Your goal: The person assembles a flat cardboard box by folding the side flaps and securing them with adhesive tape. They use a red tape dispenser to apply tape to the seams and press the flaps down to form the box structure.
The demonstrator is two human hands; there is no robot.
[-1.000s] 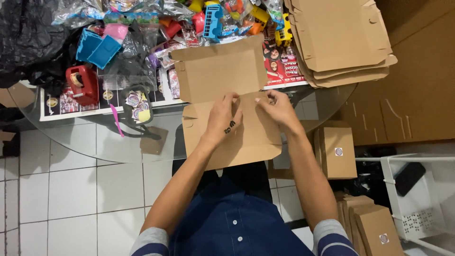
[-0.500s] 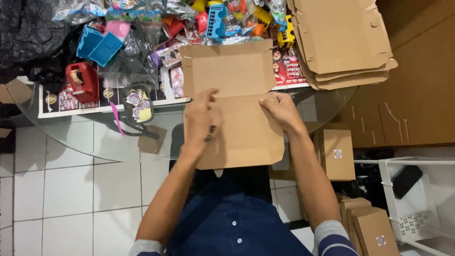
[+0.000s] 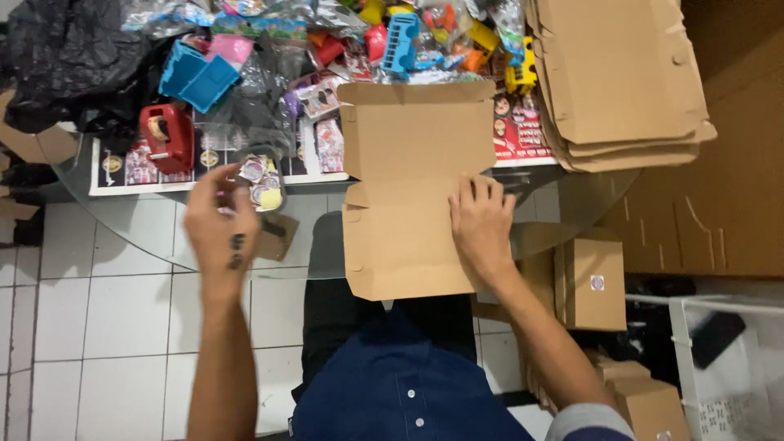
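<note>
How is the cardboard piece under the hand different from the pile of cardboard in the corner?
The flat cardboard box under the right hand is a single sheet, lying at the near edge of the glass table; the stack of flat cardboard has several sheets piled up at the far right. The right hand presses on the single box, while nothing touches the stack. Both are plain brown and still unfolded.

Dark blue button-up shirt (image 3: 400,392) with small white buttons down the front; bare forearms; grey-and-blue striped cuff (image 3: 584,420) rolled at the right elbow. Small dark tattoo (image 3: 236,251) on the back of the left hand (image 3: 219,222).
</note>
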